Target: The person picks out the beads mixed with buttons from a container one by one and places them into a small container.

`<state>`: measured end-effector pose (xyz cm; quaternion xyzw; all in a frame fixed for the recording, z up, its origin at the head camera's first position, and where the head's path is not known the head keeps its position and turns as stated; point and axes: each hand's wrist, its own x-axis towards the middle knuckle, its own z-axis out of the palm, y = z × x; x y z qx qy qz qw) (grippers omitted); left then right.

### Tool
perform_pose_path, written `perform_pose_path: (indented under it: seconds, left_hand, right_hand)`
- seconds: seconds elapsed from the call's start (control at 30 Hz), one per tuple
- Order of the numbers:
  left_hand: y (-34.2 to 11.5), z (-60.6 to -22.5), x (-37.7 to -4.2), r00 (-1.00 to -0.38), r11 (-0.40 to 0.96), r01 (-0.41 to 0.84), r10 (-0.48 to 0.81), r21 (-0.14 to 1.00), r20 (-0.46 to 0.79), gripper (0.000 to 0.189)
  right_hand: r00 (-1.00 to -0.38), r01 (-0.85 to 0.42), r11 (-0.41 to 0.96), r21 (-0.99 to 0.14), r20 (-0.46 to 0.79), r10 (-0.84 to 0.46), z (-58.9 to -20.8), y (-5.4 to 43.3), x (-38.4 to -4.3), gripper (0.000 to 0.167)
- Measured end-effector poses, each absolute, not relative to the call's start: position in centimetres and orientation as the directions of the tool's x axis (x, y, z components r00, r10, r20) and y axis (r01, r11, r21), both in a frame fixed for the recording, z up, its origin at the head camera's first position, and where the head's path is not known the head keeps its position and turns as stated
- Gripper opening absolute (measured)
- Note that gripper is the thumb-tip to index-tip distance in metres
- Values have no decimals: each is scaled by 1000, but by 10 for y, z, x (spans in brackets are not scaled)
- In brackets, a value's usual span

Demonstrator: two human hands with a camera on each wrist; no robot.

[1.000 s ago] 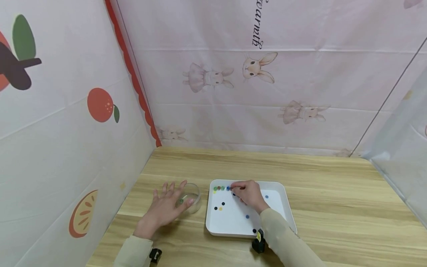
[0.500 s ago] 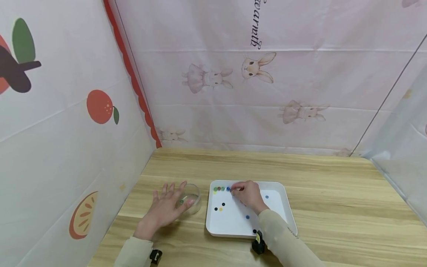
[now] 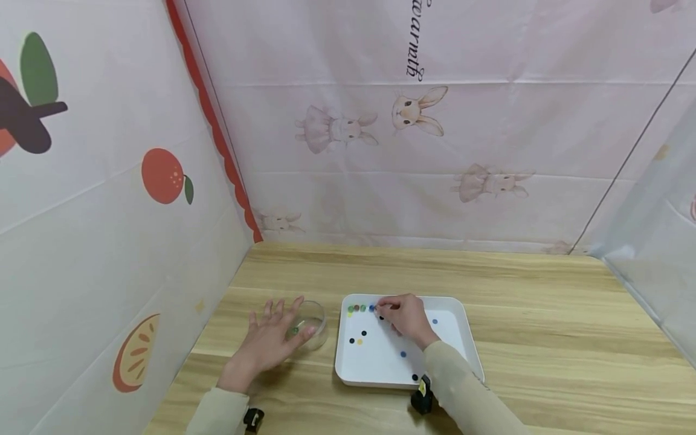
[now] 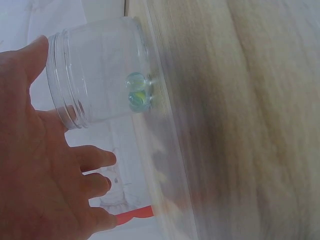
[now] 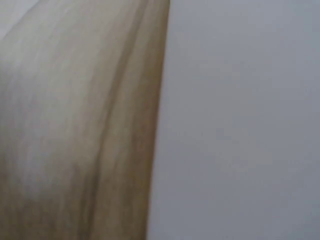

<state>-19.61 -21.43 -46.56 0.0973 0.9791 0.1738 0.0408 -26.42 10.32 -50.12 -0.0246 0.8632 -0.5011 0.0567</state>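
My left hand (image 3: 267, 339) holds a clear jar (image 4: 97, 75) at its rim between thumb and forefinger, the other fingers spread. Greenish glass marbles (image 4: 137, 92) lie inside against the jar's base. To the right, my right hand (image 3: 406, 317) reaches over the white tray (image 3: 375, 365), fingertips pinched at the end of a short row of marbles along its far side. A blue marble (image 3: 372, 308) sits at the fingertips; green and brown ones stand left of it. What the fingertips pinch looks like a marble, mostly hidden. The right wrist view shows no fingers.
Black, yellow and blue dots are scattered on the tray floor, among them a blue dot (image 3: 403, 354) and a yellow dot (image 3: 360, 342). Printed cloth walls (image 3: 348, 199) stand behind and left of the wooden table (image 3: 544, 338).
Both hands stay nearly in place. The right fingertips shift only slightly at the end of the row. The head view tilts a little.
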Motion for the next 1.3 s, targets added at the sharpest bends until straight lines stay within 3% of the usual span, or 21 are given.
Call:
perform_pose_path:
  seconds: [0.6, 1.3]
  left_hand:
    - [-217, -466, -195, -978, 917, 184, 208, 355, -32, 80]
    - [-216, -465, -195, -977, 909, 183, 209, 374, -31, 77]
  right_hand:
    - [-992, -21, 475, -880, -41, -119, -480, 90, -263, 19]
    - [-943, -214, 345, -914, 101, -318, -443, 35, -242, 18]
